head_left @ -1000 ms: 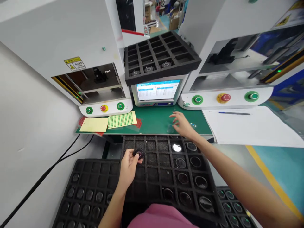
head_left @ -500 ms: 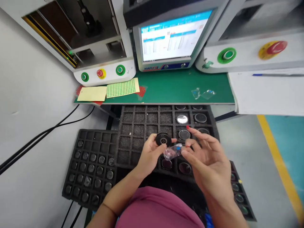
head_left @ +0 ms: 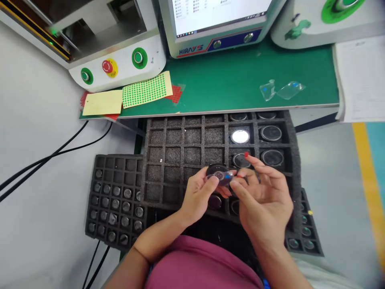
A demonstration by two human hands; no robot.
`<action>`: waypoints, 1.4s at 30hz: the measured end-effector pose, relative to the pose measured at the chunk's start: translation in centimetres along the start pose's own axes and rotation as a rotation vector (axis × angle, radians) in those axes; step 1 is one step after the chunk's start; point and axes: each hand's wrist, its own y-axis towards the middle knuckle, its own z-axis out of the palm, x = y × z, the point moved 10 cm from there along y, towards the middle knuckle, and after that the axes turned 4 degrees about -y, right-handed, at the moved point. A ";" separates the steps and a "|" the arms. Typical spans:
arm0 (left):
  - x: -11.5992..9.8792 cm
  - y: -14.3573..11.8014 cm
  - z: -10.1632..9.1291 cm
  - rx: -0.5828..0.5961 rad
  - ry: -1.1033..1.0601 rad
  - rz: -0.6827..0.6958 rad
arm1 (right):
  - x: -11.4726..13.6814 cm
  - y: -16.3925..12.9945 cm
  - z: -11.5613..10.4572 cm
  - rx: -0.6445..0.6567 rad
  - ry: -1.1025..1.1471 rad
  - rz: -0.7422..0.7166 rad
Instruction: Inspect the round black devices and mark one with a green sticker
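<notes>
My left hand [head_left: 197,196] grips a round black watch case [head_left: 214,168] between thumb and fingers. A clear plastic film [head_left: 227,178] with a blue mark lies across the front of the case, partly hiding it. Thumb and forefinger of my right hand [head_left: 266,196] pinch the film's right end, while its other fingers are raised and curled. Both hands hover over the large black foam tray [head_left: 171,160]. Whether the film touches the case all along cannot be made out.
A smaller foam tray [head_left: 122,164] with several round pieces stands lower left; another tray [head_left: 311,233] shows at right. On the green shelf [head_left: 216,84] lie sticker sheets [head_left: 147,90] and clear films [head_left: 290,90]. A monitor [head_left: 216,44] and machine panels [head_left: 120,64] stand behind.
The film has moved up from below the case to across its front, and the case has tilted. The view has shifted closer and lower, so less of the monitor shows.
</notes>
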 end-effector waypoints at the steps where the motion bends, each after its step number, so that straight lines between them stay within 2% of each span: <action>1: 0.2 0.1 -0.1 -0.006 0.017 -0.007 | -0.1 0.1 -0.1 -0.005 -0.004 -0.002; 6: 0.3 0.3 -0.6 -0.061 0.087 0.024 | -0.7 0.2 -0.3 -0.020 -0.071 -0.018; 10: 0.3 0.1 -0.7 -0.075 0.177 0.037 | 0.1 0.1 -1.0 -0.102 -0.205 -0.160; 13: 0.5 -0.2 -0.3 -0.028 0.209 0.022 | 0.0 0.4 -1.4 -0.126 -0.323 -0.207; 16: 0.7 -0.4 -0.3 0.015 0.290 0.022 | -0.3 1.0 -3.2 -0.235 -0.353 -0.206; 18: -0.1 -0.5 -1.1 -0.020 0.439 0.133 | 0.2 1.2 -5.1 -0.335 -0.341 -0.230; 19: -0.9 -0.6 -1.5 -0.044 0.548 0.231 | 0.4 1.2 -5.9 -0.364 -0.339 -0.240; 22: -3.0 -1.6 -1.5 -0.067 0.863 0.562 | 0.6 1.6 -7.7 -0.357 -0.371 -0.236; 23: -3.1 -1.7 -1.4 -0.061 0.908 0.611 | 0.5 1.7 -8.1 -0.342 -0.387 -0.228; 24: -2.9 -1.6 -1.7 -0.061 0.898 0.598 | 0.4 1.7 -8.4 -0.322 -0.402 -0.221; 25: -2.4 -1.2 -2.2 -0.072 0.836 0.521 | 0.2 1.7 -8.6 -0.301 -0.414 -0.215; 28: 0.7 -0.2 -3.6 -0.132 0.470 0.127 | -0.4 1.2 -8.1 -0.207 -0.410 -0.196; 30: 2.0 -0.3 -3.0 -0.152 0.272 -0.020 | -0.7 0.6 -6.7 -0.105 -0.387 -0.177; 32: 2.1 -0.4 -1.9 -0.137 0.193 -0.034 | -0.6 0.0 -5.0 -0.008 -0.369 -0.167; 34: 1.9 -0.5 -0.7 -0.099 0.180 -0.015 | 0.0 -0.5 -3.8 0.030 -0.350 -0.174; 37: 1.9 -0.5 0.3 -0.057 0.213 0.011 | 0.9 -0.5 -3.0 0.011 -0.323 -0.182; 42: 2.2 -0.5 0.3 -0.051 0.244 0.000 | 2.1 -0.6 -2.7 -0.026 -0.363 -0.202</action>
